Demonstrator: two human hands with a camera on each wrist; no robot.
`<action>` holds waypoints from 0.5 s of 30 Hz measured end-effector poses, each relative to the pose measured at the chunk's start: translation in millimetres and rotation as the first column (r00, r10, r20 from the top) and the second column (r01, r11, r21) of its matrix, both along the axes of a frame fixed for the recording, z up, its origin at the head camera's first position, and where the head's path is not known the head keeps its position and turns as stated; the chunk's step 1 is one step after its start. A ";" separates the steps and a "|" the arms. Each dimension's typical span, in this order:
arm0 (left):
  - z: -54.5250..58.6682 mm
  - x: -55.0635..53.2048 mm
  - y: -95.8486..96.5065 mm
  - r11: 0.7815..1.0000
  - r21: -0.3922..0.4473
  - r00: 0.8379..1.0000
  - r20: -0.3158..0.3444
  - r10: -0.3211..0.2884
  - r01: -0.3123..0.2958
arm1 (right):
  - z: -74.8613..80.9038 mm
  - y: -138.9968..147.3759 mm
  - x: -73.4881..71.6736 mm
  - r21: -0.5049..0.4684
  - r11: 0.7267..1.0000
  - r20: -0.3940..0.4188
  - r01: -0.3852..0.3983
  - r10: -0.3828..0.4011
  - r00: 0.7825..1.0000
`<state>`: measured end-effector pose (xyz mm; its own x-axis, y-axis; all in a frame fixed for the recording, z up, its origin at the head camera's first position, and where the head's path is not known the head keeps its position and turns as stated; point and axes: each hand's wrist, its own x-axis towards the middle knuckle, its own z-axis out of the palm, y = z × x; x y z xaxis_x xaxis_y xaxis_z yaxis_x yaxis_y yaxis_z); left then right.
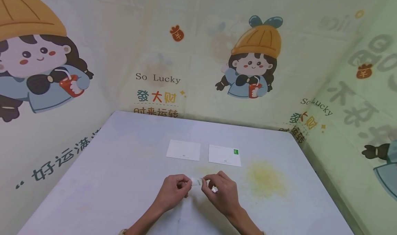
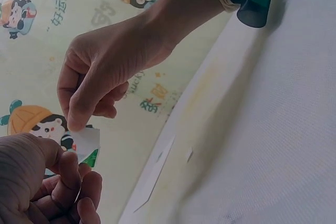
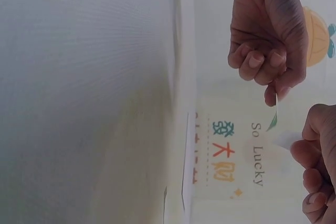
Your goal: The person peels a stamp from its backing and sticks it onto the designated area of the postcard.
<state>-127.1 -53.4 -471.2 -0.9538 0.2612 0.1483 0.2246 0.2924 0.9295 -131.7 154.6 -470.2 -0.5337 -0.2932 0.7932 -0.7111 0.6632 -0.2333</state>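
Above the table my left hand pinches one side of a small white and green stamp-like sticker between thumb and finger. My right hand pinches its other side, fingertips close to the left ones. In the right wrist view a green-faced part and a pale, thin part spread apart between the hands. Beyond the hands lie two white cards: the left one is plain apart from small print, while the right one bears a green stamp at its upper right corner.
A small white scrap lies on the white tabletop, partly behind my right hand in the head view. Right of the hands is a yellow stain. Printed cloth walls stand along the table's back and sides.
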 end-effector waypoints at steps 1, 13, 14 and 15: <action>-1.2 0.2 -0.3 1.000 -0.001 1.000 -0.003 0.004 -0.004 | -0.4 0.9 -0.5 -0.004 1.000 -0.008 -0.003 0.003 1.000; -4.3 -1.8 -7.6 0.999 -0.001 0.999 -0.007 0.042 -0.042 | -5.5 10.6 1.0 -0.001 0.999 0.001 0.033 -0.033 0.999; -4.1 -2.2 -7.9 0.999 0.000 0.999 -0.009 0.044 -0.044 | -5.4 11.2 0.9 -0.001 0.999 0.001 0.032 -0.032 0.999; -3.9 -2.5 -8.2 0.999 0.000 0.999 -0.009 0.046 -0.046 | -5.4 11.8 0.8 -0.001 1.000 0.002 0.031 -0.031 1.000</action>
<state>-129.5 -61.5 -475.1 -0.9634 0.2170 0.1572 0.2196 0.3033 0.9272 -130.9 166.4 -475.5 -0.5443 -0.2756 0.7923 -0.6899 0.6844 -0.2359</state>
